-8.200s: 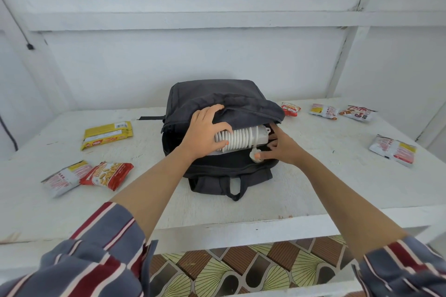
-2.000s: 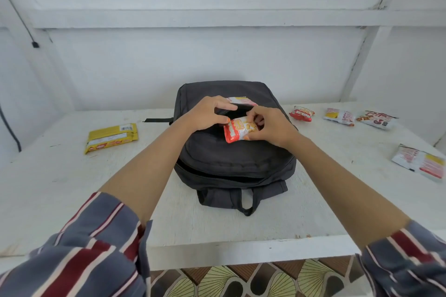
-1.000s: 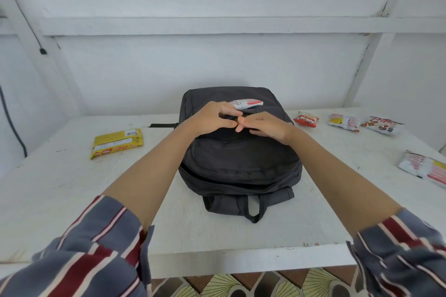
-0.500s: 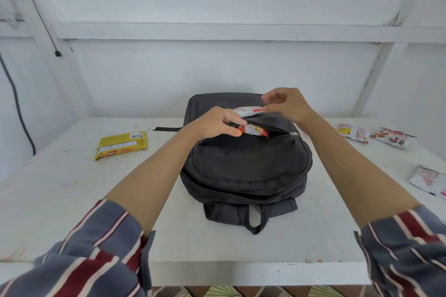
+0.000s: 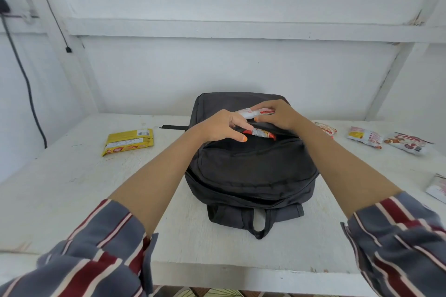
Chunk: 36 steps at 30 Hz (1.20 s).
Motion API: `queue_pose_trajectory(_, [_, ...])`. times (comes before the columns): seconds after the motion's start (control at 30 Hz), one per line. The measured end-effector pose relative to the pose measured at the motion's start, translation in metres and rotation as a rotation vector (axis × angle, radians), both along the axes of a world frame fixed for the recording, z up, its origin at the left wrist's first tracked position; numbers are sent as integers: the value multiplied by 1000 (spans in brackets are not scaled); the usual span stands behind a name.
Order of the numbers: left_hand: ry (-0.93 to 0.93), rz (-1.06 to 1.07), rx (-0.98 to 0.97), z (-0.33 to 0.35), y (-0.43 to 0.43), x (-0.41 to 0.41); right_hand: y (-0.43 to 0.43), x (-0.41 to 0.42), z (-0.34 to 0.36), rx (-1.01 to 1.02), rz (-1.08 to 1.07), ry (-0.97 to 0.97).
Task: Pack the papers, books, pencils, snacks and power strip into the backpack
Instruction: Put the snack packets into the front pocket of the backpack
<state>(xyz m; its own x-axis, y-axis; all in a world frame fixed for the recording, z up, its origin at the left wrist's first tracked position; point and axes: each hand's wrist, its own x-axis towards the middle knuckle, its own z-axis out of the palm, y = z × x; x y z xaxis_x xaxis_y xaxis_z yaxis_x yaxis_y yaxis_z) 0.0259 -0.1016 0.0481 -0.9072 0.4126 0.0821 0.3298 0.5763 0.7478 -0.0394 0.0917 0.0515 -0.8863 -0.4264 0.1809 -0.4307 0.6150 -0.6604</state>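
Backpack (image 5: 253,188) lies flat in the middle of the white table (image 5: 72,188), its carry loop toward you; it is the biggest thing here, and all the rest must go inside it; you are on the snack step now. Its front pocket (image 5: 251,159) is unzipped along the far edge; your left hand (image 5: 217,128) seems to pinch the lip between thumb and fingers to hold the gap wide; your right hand (image 5: 280,116) hangs just over the gap, fingers curled tight round a white and red snack (image 5: 253,112). A yellow biscuit pack (image 5: 129,141) waits well off to your left; more small packets (image 5: 365,136) lie off to your right. A red snack (image 5: 260,132) pokes half out of the gap. Next, I think you should tip the white one down, slide it in beside the red one and push both deep; then reach for the others; keep the lip pulled up, or they may catch.
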Motion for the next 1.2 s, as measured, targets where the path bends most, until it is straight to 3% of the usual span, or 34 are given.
queue_pose_trajectory(0.33, [3,17,-39,7,0,4,23,21,8,-345,-100,12])
queue_pose_trajectory(0.53, [2,38,-60,10,-3,4,49,63,27,-438,1,-74])
queue_pose_trajectory(0.83, [37,48,-99,14,-1,10,69,97,22,-257,90,-304])
queue_pose_trajectory(1.03, [29,57,-71,16,-3,9,44,106,14,-162,145,-235])
queue_pose_trajectory(1.2, [17,61,-2,15,-2,12,13,99,-15,37,76,27])
